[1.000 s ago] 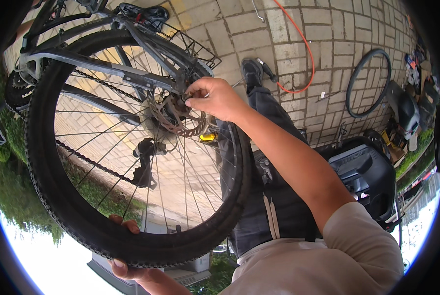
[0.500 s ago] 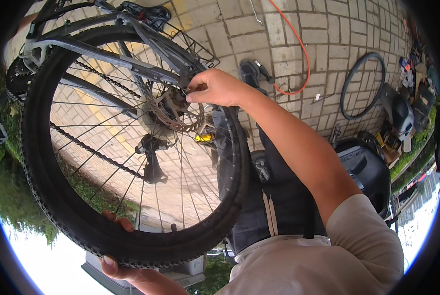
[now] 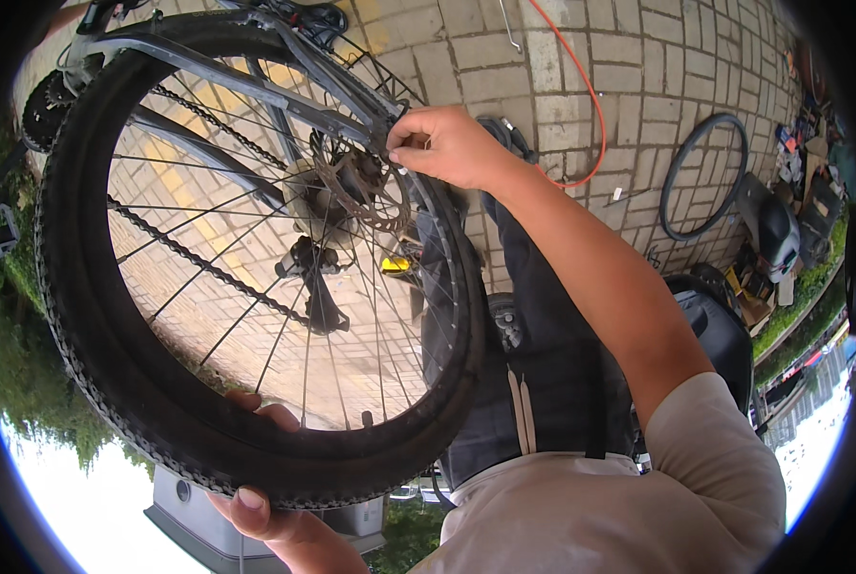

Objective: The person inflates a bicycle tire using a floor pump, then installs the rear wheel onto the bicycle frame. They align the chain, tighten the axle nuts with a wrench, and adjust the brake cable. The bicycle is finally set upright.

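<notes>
A bicycle's rear wheel (image 3: 256,442) with a knobbly black tire fills the left half of the view. My left hand (image 3: 265,512) grips it at the lower rim, thumb outside the tread and fingertips inside by the spokes. My right hand (image 3: 442,148) is closed in a pinch at the frame's rear end, just above the brake disc (image 3: 390,201). Whatever lies between those fingertips is too small or hidden to name. The grey frame (image 3: 246,91) reaches to the upper left. A black derailleur (image 3: 318,287) hangs below the hub, with the chain (image 3: 222,275) running through it.
On the paved ground (image 3: 629,86) lie an orange hose (image 3: 600,105) and a loose black tire (image 3: 672,191). Boxes and tools (image 3: 815,182) crowd the far right. A black seat-like shape (image 3: 720,325) stands beside my right arm. A yellow item (image 3: 395,265) shows behind the spokes.
The wheel hub, derailleur and frame end have shifted a little right and up in view. Both hands have shifted along with them, the right one still pinched, the left still gripping the tire.
</notes>
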Tool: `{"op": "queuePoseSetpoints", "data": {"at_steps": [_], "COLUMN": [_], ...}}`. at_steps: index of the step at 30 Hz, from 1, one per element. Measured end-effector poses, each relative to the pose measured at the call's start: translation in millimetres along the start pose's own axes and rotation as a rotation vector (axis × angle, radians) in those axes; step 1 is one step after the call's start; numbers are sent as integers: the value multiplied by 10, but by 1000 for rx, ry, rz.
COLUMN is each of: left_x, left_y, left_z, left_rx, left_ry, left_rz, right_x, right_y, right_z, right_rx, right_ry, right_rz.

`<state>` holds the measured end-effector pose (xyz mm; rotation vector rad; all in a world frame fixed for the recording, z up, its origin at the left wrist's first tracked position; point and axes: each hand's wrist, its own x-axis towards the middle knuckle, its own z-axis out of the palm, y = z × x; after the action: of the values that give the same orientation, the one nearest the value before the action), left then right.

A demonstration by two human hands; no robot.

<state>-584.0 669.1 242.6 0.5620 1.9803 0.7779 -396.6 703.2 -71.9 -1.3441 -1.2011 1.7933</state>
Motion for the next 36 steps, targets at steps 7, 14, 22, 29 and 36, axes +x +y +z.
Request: {"op": "queuePoseSetpoints", "data": {"at_steps": [7, 14, 22, 29, 36], "left_x": [-1, 10, -92, -201, -222], "left_y": [-47, -14, -45, -192, -227], "left_z": [-145, -41, 30, -79, -92], "left_rx": [33, -55, 23, 20, 13], "left_ry": [-133, -13, -62, -141, -123], "left_rz": [29, 2, -68, -16, -26], "right_x": [59, 126, 15, -98, -77], "right_y": [-69, -89, 15, 33, 27], "right_z": [-4, 4, 47, 85, 87], "right_rx": [-138, -324, -396, -401, -460], "right_ry": [-147, -205, -157, -59, -81], "right_rz": [-2, -198, -297, -321, -317]}}
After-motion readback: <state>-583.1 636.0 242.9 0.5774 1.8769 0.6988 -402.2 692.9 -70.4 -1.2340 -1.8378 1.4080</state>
